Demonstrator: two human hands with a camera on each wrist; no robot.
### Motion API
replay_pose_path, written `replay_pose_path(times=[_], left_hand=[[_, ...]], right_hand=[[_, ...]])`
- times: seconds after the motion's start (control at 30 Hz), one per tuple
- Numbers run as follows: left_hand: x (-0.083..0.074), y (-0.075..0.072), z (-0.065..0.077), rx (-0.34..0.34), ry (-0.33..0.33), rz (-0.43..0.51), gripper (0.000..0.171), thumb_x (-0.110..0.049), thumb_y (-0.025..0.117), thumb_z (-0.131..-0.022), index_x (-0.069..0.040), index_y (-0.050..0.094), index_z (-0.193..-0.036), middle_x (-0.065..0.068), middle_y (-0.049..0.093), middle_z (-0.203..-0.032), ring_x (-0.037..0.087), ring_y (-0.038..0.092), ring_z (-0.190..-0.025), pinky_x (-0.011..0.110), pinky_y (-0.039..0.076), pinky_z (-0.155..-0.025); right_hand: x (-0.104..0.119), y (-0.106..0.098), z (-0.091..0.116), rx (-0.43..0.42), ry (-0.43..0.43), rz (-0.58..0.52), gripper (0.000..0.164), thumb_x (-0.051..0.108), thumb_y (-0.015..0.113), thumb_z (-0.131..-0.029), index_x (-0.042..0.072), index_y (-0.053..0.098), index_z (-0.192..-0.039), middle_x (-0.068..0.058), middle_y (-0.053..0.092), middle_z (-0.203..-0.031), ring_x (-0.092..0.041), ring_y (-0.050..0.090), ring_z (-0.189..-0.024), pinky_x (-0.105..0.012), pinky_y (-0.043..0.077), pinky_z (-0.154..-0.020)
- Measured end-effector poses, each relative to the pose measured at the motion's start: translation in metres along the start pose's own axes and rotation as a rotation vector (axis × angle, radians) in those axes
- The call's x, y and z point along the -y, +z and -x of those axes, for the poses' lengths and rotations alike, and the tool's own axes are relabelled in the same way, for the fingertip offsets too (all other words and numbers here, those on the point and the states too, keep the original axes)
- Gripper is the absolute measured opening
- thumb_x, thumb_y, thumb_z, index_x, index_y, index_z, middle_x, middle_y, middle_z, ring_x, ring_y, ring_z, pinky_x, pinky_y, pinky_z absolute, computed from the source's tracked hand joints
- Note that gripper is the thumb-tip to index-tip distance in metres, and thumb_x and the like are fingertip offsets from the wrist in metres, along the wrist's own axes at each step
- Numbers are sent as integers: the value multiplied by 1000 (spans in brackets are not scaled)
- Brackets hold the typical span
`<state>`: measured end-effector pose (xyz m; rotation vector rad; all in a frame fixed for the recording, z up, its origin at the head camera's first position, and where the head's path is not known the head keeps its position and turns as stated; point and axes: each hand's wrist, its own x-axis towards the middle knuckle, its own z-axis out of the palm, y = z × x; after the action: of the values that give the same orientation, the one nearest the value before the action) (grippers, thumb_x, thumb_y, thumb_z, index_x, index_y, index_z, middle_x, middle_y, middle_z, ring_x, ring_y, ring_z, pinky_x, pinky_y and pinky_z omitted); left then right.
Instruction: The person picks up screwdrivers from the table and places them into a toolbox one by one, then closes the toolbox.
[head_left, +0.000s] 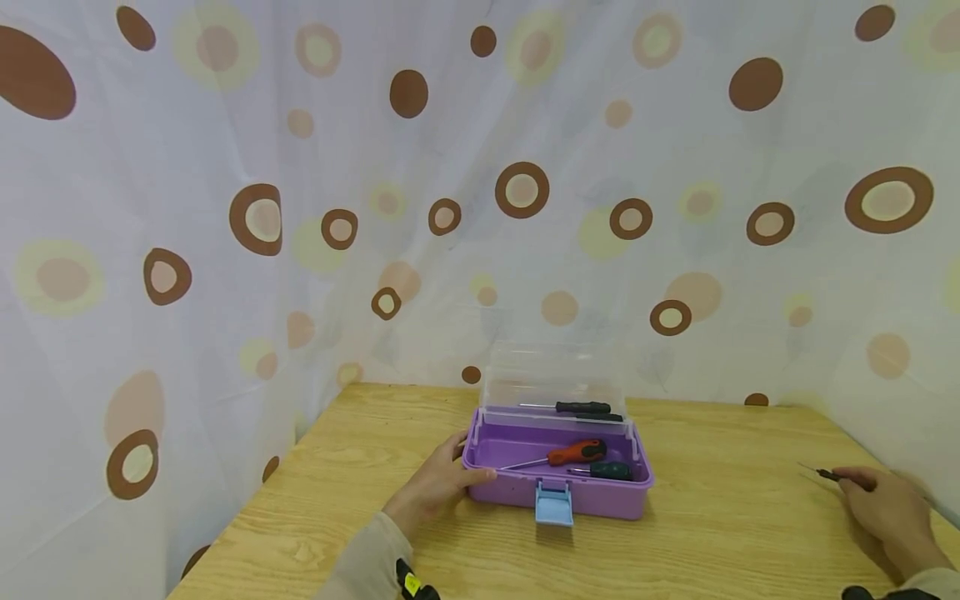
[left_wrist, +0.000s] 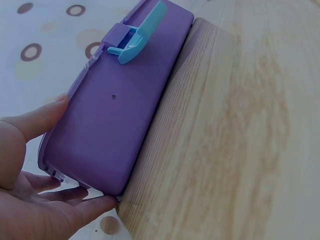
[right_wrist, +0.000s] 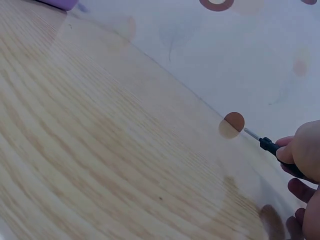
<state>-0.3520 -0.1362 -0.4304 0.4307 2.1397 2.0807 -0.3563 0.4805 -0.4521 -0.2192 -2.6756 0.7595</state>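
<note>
A small black-handled screwdriver [head_left: 828, 475] is held over the right side of the table [head_left: 720, 533], well apart from the box, its thin shaft pointed leftward and away from the person. Its handle is pinched by the thumb and fingers of the right hand [head_left: 892, 508], the lower fingers being curled loosely beneath; whether the tabletop is touched by that hand cannot be told. The right forearm is brought in from the lower right corner. Near the middle of the table, the left end of a purple toolbox [head_left: 510, 492] is gripped by the left hand [head_left: 435, 483], the thumb being laid along the front rim and the fingers wrapped around the end wall. Inside, an orange-and-black screwdriver [head_left: 577, 452] and a dark green one [head_left: 611, 471] are seen; the clear lid [head_left: 555, 375] is raised, and a pale blue latch [head_left: 553, 507] is hung down at the front. Both wrists are covered by light sleeves [head_left: 367, 558]. The table is finished in yellowish wood grain with a faint sheen. Behind it and along its sides, the space is enclosed by white sheeting [head_left: 450, 125], patterned with brown, beige and pale yellow dots and rings and creased in places.
</note>
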Motion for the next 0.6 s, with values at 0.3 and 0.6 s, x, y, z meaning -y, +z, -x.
replay_pose_path(times=[0.3, 0.6], left_hand=[[0, 0, 0, 3, 2, -11, 93, -6, 83, -87, 4, 25, -159, 34, 34, -156, 47, 45, -137, 57, 41, -111], [0, 0, 1, 5, 3, -23, 94, -7, 83, -87, 5, 24, -160, 34, 34, -155, 47, 45, -136, 57, 41, -111]], right_hand=[[14, 1, -3, -5, 23, -112, 41, 20, 51, -109, -13, 57, -133, -44, 49, -134, -65, 43, -116, -73, 41, -89], [40, -6, -3, 104, -25, -349, 60, 43, 48, -109, -7, 55, -142, -32, 55, -137, -63, 36, -127, -66, 47, -90]])
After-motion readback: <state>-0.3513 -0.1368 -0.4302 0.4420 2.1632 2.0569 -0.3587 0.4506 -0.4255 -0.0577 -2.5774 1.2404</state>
